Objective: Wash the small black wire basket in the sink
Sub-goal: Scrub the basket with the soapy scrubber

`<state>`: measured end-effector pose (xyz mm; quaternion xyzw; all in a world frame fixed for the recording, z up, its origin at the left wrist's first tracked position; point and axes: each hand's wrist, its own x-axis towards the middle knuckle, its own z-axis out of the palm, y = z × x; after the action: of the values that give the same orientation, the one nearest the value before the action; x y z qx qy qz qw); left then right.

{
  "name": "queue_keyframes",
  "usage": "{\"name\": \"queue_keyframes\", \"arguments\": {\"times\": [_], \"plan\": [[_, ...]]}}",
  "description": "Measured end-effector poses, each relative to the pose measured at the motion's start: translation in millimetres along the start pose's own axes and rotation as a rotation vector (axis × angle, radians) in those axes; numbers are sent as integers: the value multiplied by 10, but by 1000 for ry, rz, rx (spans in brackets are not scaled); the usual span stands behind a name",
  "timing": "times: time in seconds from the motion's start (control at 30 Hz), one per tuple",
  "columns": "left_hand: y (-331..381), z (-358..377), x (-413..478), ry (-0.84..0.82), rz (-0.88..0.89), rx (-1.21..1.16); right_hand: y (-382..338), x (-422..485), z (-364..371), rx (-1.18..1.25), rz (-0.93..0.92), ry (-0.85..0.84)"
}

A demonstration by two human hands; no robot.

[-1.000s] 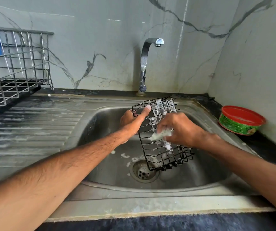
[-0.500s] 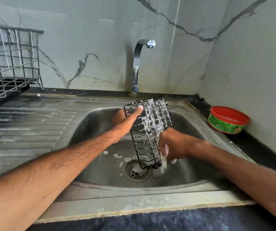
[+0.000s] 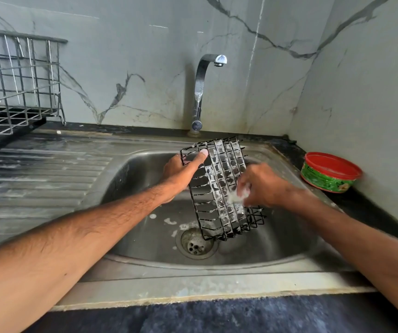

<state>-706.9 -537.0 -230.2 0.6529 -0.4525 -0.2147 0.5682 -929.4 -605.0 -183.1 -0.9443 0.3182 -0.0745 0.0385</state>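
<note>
Over the steel sink (image 3: 145, 265) we go, and the small black wire basket (image 3: 219, 188) is up off the bowl, tipped on end above the drain (image 3: 196, 243), its top edge near the back rim of the sink, below the tap (image 3: 202, 92). The left hand (image 3: 181, 171) is clamped on the basket's upper left corner, thumb laid along the top wire. The right hand (image 3: 262, 185) is closed around a pale, sudsy scrubber (image 3: 238, 194), blurred, pressing it against the basket's right face. Soap film fills many of the mesh squares, so the lathering looks well under way, and flecks of foam lie in the bowl near the drain. No water runs from the tap, so by my reading the rinse is yet to come, and the basket's far sides cannot be judged from here. On the black worktop at the sink's right edge sits a red-rimmed green tub (image 3: 330, 173), likely the soap. At the left edge, behind the ribbed draining board (image 3: 37, 179), a metal dish rack (image 3: 17, 92) waits, a fair guess for where the clean basket ends up.
</note>
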Motion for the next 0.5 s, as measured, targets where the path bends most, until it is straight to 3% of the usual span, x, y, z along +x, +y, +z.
{"name": "queue_keyframes", "arguments": {"times": [0.13,0.2,0.4,0.5], "plan": [[3,-2,2,-22,-6,36,-52,-166,156,-145,49,-365],[-15,8,30,-18,-3,38,-31,-164,185,-178,69,-398],[-49,6,42,-8,-1,-32,75,-55,-47,146,160,125],[-70,2,59,-19,2,-13,91,-4,-67,131,125,327]]}}
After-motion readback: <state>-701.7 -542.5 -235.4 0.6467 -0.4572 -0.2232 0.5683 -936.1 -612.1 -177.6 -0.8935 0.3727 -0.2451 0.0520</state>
